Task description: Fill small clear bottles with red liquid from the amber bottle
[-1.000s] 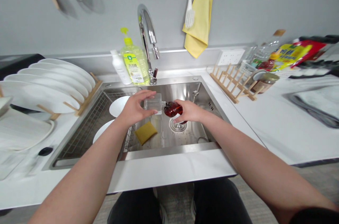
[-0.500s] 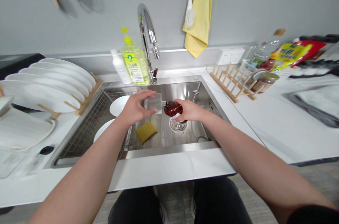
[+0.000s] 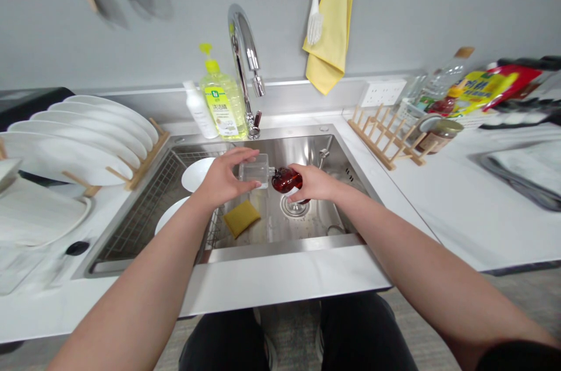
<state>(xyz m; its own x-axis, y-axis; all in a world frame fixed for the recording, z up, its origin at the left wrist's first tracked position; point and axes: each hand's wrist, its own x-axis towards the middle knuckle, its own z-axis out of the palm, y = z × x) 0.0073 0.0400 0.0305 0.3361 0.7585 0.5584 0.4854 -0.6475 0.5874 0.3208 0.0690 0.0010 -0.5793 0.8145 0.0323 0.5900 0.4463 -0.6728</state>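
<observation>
Over the steel sink (image 3: 280,253), my left hand (image 3: 223,179) grips a clear, square-sided bottle (image 3: 255,170) lying on its side, its narrow neck facing right. A bottle of dark red-brown liquid (image 3: 286,180) is tilted in my right hand (image 3: 313,183), its mouth against or close beside the clear bottle's neck. I cannot tell whether liquid is flowing. Beneath my hands lie a yellow sponge (image 3: 242,218) and the drain (image 3: 295,206). Two white bowls or plates (image 3: 198,174) sit in the wire rack at the sink's left, partly hidden by my left arm.
Behind the sink stand a faucet (image 3: 245,61), a yellow-green dish soap bottle (image 3: 223,102) and a white bottle (image 3: 200,111). White plates (image 3: 83,131) fill a wooden rack on the left. To the right are another wooden rack (image 3: 385,137), a jar (image 3: 440,136) and a folded cloth (image 3: 532,169).
</observation>
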